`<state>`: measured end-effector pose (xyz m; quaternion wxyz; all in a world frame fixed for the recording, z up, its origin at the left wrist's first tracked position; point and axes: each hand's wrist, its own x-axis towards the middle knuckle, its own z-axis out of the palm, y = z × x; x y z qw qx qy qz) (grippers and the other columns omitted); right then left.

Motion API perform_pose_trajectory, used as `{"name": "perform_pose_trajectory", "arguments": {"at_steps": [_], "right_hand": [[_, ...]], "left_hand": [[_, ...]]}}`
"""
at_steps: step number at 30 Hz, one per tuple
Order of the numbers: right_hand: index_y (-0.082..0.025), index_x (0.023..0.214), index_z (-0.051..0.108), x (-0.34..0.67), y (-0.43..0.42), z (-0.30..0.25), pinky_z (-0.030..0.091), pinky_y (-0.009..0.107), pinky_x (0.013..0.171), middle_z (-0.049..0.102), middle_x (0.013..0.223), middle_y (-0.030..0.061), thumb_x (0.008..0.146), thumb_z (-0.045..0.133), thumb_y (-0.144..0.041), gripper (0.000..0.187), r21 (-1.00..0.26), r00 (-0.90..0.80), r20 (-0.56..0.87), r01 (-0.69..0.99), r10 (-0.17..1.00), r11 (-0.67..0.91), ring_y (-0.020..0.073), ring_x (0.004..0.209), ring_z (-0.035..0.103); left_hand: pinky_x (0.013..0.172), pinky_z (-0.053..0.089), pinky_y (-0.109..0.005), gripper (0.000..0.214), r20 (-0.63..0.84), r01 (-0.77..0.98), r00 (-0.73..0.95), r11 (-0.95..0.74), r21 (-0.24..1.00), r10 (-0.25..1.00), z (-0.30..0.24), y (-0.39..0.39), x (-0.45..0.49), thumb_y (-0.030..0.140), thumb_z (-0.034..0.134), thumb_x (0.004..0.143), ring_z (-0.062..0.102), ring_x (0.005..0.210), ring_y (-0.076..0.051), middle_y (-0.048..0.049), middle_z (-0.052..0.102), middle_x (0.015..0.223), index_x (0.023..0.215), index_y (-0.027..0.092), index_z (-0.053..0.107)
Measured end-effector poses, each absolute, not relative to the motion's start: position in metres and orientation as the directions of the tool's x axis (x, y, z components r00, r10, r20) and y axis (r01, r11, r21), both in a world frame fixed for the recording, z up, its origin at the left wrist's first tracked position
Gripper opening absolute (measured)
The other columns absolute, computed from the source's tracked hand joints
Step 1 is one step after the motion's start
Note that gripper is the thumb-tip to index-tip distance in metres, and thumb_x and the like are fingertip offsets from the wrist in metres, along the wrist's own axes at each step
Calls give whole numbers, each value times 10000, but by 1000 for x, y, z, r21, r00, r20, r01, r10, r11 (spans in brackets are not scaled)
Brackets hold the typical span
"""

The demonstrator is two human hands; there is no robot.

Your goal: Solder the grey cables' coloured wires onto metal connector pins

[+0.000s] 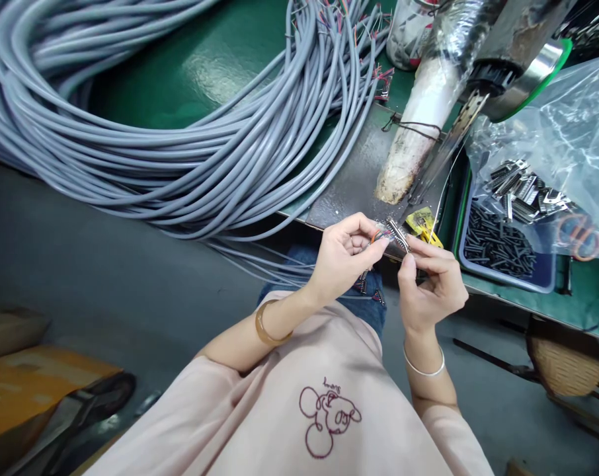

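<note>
Between thumb and fingers, my left hand pinches the thin coloured wires at the end of a cable. My right hand grips a small metal multi-pin connector by its lower end, close to those wires. Whether wire and connector touch, I cannot tell. Just above, the tip of a soldering iron points down toward the bench, beside a thick white tube tied with dark wire. A yellow holder sits right behind my right fingers. Several wired connectors hang over my lap.
A big bundle of grey cables covers the left of the green bench. To the right, a blue tray holds black tubing pieces and a plastic bag of metal connectors. A stool stands below right.
</note>
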<state>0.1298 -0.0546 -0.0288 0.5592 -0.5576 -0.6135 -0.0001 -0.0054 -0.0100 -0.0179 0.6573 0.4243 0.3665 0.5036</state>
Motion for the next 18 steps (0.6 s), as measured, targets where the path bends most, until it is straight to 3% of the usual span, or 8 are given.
{"name": "perform_pose_trajectory", "arguments": {"at_steps": [7, 18], "right_hand": [[-211, 853, 608, 130, -46, -26, 651, 300, 762, 788, 990, 20, 823, 721, -90, 169, -576, 226, 735, 706, 640, 412, 175, 880, 775], [-235, 838, 632, 128, -41, -16, 644, 328, 701, 793, 963, 16, 829, 736, -142, 139, -494, 175, 767, 775, 617, 394, 183, 808, 769]], "left_hand": [[414, 371, -134, 191, 17, -288, 146, 26, 957, 989, -13, -7, 0, 178, 677, 847, 456, 485, -4, 18, 587, 794, 752, 164, 512], [450, 415, -152, 184, 6, -244, 143, 30, 969, 990, -3, -5, -4, 224, 698, 830, 490, 528, -25, 7, 589, 811, 751, 166, 543]]}}
